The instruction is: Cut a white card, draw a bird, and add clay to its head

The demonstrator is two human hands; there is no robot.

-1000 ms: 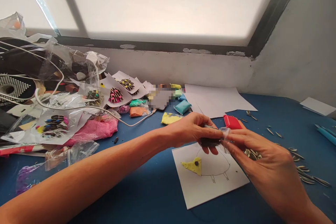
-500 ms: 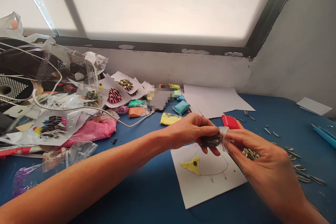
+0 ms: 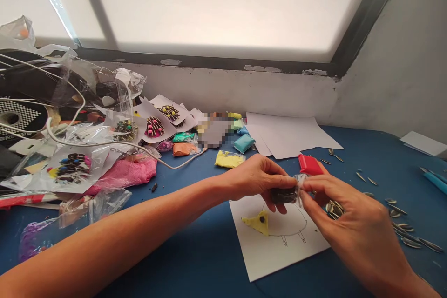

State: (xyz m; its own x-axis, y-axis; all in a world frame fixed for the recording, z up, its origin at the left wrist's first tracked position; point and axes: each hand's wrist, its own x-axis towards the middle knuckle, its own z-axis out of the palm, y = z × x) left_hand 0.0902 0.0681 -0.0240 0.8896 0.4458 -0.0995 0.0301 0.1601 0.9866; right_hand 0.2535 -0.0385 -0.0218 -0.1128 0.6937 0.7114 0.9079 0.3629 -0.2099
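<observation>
Between my hands, above the paper, is a small clear plastic packet of dark brown or black clay (image 3: 283, 195). My left hand (image 3: 260, 178) grips its dark, filled part from the left, thumb on top. With closed fingertips my right hand (image 3: 352, 219) pinches the crinkled clear end of the packet. Below lies a white sheet (image 3: 268, 258) with a drawn rounded animal outline and short legs. Its pointed head is filled with yellow clay (image 3: 257, 222) bearing a dark dot for an eye. Striped sunflower seeds (image 3: 334, 209) lie partly hidden behind my right hand.
A red clay packet (image 3: 309, 165) lies just beyond my right hand. More seeds (image 3: 410, 237) are scattered right, near a blue-handled tool (image 3: 435, 180). Blank sheets (image 3: 296, 135), a yellow packet (image 3: 229, 159), a white cable (image 3: 174, 166) and finished seed pictures (image 3: 154, 126) sit further back and left.
Both hands stay on the packet, which has dropped slightly relative to the sheet. The whole view has shifted a little, moving the scene slightly rightward.
</observation>
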